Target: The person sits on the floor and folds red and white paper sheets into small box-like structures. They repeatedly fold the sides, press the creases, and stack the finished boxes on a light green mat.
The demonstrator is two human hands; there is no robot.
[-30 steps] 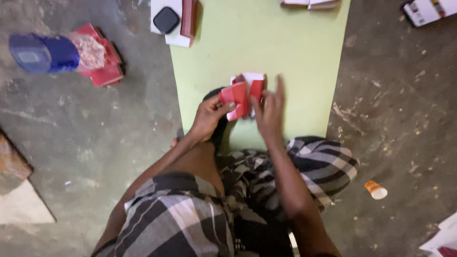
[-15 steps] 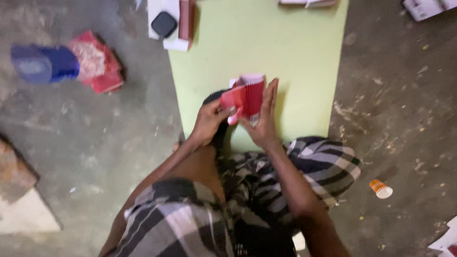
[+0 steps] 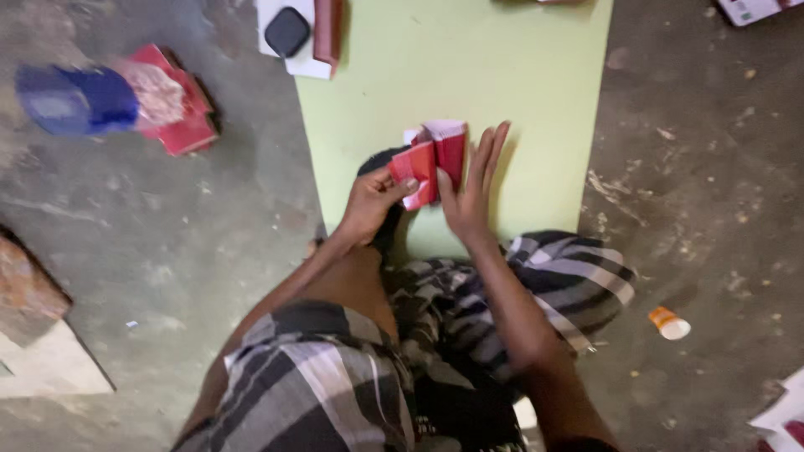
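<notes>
I sit on a concrete floor with a light green sheet (image 3: 452, 75) spread in front of me. My left hand (image 3: 373, 201) pinches a folded red and white piece of card or paper (image 3: 431, 159) just above the sheet's near edge. My right hand (image 3: 473, 188) has its fingers stretched flat against the right side of that red piece, thumb touching it. A dark object lies partly hidden under my left hand.
A blue cylinder (image 3: 75, 99) and red packets (image 3: 180, 109) lie on the floor at the left. A black pad on white paper (image 3: 287, 32) and a red-brown block (image 3: 327, 29) sit at the sheet's far left corner. A small orange and white tube (image 3: 670, 323) lies at the right.
The red piece has been turned and partly folded between my hands. My right hand's fingers have straightened along its side.
</notes>
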